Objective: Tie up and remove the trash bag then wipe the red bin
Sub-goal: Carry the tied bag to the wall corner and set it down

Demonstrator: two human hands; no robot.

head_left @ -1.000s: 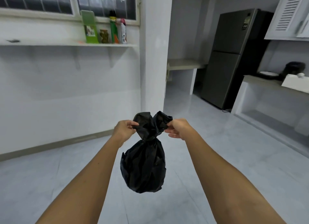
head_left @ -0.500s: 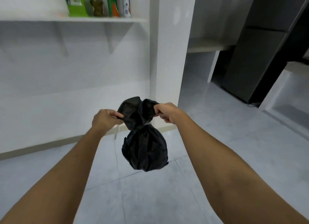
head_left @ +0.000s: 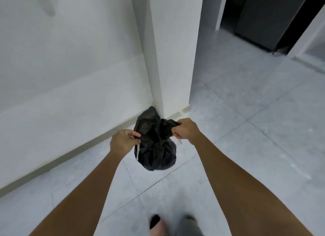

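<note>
The crumpled black plastic trash bag (head_left: 155, 147) is held at 12 o'clock above the grey tiled floor (head_left: 246, 130), its soft, seemingly light ears pinched by the left hand (head_left: 123, 141) and right hand (head_left: 186, 131); the knotted neck is judged the securest hold.

white pillar (head_left: 174, 59) | grey tiled floor (head_left: 246, 112) | dark fridge (head_left: 263, 15) far right

No readable text, labels, numbers or signs anywhere.
</note>
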